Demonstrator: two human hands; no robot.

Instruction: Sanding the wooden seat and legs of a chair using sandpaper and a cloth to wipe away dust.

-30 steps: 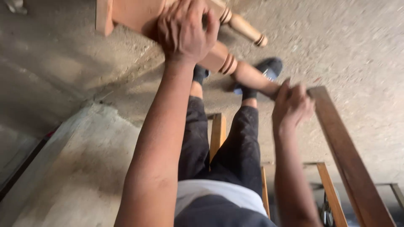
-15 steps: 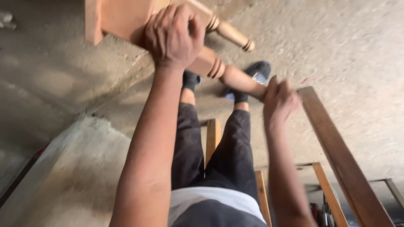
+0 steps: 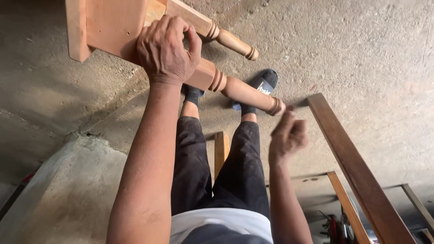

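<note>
A light wooden piece of furniture with turned legs lies tipped on the concrete floor in front of me. My left hand grips it where the near turned leg joins the frame. A second turned leg points away behind it. My right hand hovers just below the foot end of the near leg, its fingers curled together, holding nothing and clear of the wood.
A dark wooden rail runs diagonally at the right, beside my right hand. A narrow wooden slat stands between my legs. My foot wears a dark slipper. A raised concrete slab lies at lower left, red tools at bottom right.
My right hand has come off the foot end of the turned leg and drawn back towards me with its fingers curled. My left hand keeps its grip on the furniture.
</note>
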